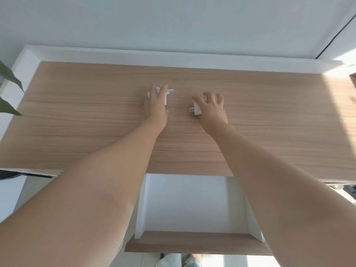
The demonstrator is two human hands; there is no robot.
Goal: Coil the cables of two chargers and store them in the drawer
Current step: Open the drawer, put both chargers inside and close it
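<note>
Two white chargers lie on the wooden desk top. My left hand lies over the left charger, fingers curled round it and its coiled white cable. My right hand covers the right charger, whose two metal prongs stick out to the left; the fingers curl over it and its cable bundle. Below the desk's front edge, the drawer stands pulled out, white inside with a wood front, and nothing shows in it.
A white ledge runs along the desk's back and sides against the wall. Green plant leaves reach in at the far left. Bright sunlight falls on the desk's right end. Floor and feet show below the drawer.
</note>
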